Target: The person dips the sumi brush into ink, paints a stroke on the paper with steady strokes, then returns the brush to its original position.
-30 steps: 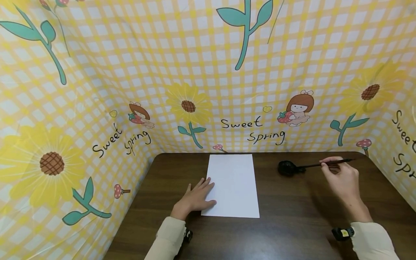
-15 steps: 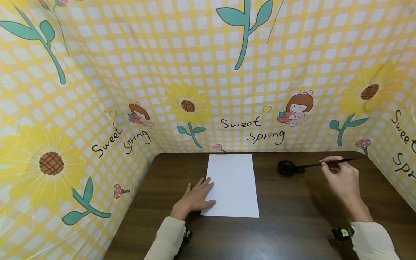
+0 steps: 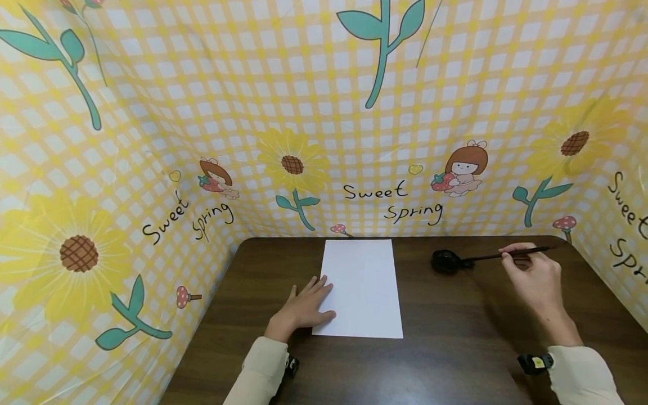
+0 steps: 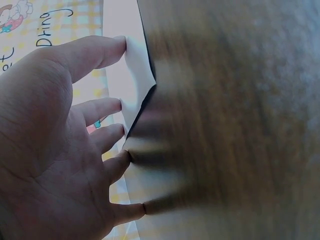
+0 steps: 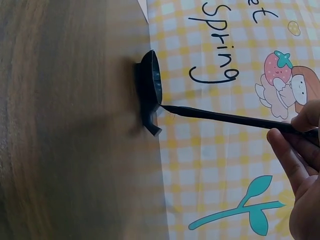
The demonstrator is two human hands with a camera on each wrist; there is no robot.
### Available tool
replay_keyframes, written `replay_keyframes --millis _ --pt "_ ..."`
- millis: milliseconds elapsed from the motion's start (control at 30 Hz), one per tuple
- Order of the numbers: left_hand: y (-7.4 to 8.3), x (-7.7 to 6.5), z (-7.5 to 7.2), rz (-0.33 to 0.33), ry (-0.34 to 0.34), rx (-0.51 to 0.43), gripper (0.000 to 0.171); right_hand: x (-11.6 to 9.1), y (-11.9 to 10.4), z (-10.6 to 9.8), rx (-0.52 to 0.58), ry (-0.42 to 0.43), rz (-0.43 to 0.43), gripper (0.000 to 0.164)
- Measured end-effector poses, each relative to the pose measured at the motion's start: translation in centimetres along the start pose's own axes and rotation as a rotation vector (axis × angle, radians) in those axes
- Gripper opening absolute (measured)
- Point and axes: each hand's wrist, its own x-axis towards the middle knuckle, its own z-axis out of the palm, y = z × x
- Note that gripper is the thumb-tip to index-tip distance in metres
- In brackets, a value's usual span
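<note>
A blank sheet of white paper (image 3: 361,287) lies on the table, its far edge near the cloth. My left hand (image 3: 304,306) rests with spread fingers on the paper's left side; in the left wrist view the thumb and fingertips touch the paper (image 4: 132,75) and the wood. Between thumb and fingers, my right hand (image 3: 536,281) pinches a dark, slim brush (image 5: 225,117) by its handle. The brush tip meets the rim of a small black ink dish (image 3: 446,261) with a short spout-like stub, clearly seen in the right wrist view.
The dark wooden table (image 3: 430,365) ends at a yellow checked cloth (image 3: 324,112) with printed sunflowers, which hangs behind and along both sides. Black wrist cameras (image 3: 535,364) sit at the cuffs of light sleeves (image 3: 258,368).
Both hands, the paper and the ink dish keep their places. The brush tip stays at the dish; only a very slight shift of the whole head view shows.
</note>
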Motion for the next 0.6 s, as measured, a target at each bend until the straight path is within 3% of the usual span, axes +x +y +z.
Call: replay_keyframes --millis 367,600 --pt "0.0 0.0 0.0 0.003 0.008 -0.004 0.079 0.7 -0.4 -0.1 0.015 0.030 -0.038 0.011" --pt "0.0 0.1 0.0 0.003 0.003 -0.003 0.078 1.1 -1.0 -0.2 0.010 0.028 -0.120 0.006"
